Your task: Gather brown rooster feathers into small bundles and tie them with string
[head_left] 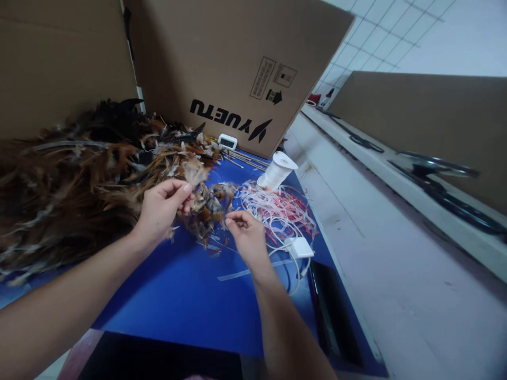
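The left hand [160, 208] pinches a small feather bundle [206, 203] above the blue mat [190, 295]; the right hand [247, 235] closes on its lower end. Gathering looks underway; binding it calls for thread from the white spool [277, 170] nearby.

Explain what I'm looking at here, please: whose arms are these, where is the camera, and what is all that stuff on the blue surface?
There is no machine here: a person wears a camera on the head, looking forward and down, so both bare arms are their own. The left hand pinches a small bunch of feathers; the right hand has its fingertips closed at the bunch's end, though what it grips is too small to tell. Both work over a blue sheet. To the left lies a big pile of brown and black feathers. Near the right hand are red and white strips, a spool of white thread, a white charger and a dark phone. A cardboard box stands behind.
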The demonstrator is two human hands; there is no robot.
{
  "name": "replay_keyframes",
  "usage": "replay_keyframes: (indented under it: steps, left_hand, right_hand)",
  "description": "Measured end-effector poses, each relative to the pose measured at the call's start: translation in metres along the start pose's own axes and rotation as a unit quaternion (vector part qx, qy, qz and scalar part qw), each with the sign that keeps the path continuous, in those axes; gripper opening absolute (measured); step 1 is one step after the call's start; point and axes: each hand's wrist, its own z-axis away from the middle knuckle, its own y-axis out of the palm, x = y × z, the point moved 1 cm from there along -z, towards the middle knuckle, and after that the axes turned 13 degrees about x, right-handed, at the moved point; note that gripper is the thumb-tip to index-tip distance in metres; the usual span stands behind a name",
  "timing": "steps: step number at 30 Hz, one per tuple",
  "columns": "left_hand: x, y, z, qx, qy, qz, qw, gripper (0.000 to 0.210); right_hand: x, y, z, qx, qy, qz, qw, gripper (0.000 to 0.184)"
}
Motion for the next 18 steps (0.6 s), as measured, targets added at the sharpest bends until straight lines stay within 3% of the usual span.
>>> replay_keyframes:
  steps: [3,7,12,18]
  left_hand:
    - [-0.005,-0.005,-0.004,-0.050,0.015,0.030,0.998,0.013]
    - [-0.004,-0.007,-0.006,-0.060,0.008,0.043,0.997,0.015]
    - [0.002,-0.004,-0.005,-0.038,0.008,0.043,0.998,0.013]
    - [0.004,-0.003,-0.003,-0.026,0.003,0.048,0.998,0.012]
  right_hand:
    - [-0.007,0.002,0.000,0.005,-0.051,0.132,0.990,0.011]
    - [-0.011,0.006,0.000,0.009,-0.076,0.270,0.960,0.016]
    - [-0.013,0.008,-0.002,0.045,-0.064,0.331,0.941,0.017]
    - [-0.008,0.008,0.000,-0.014,-0.099,0.370,0.924,0.015]
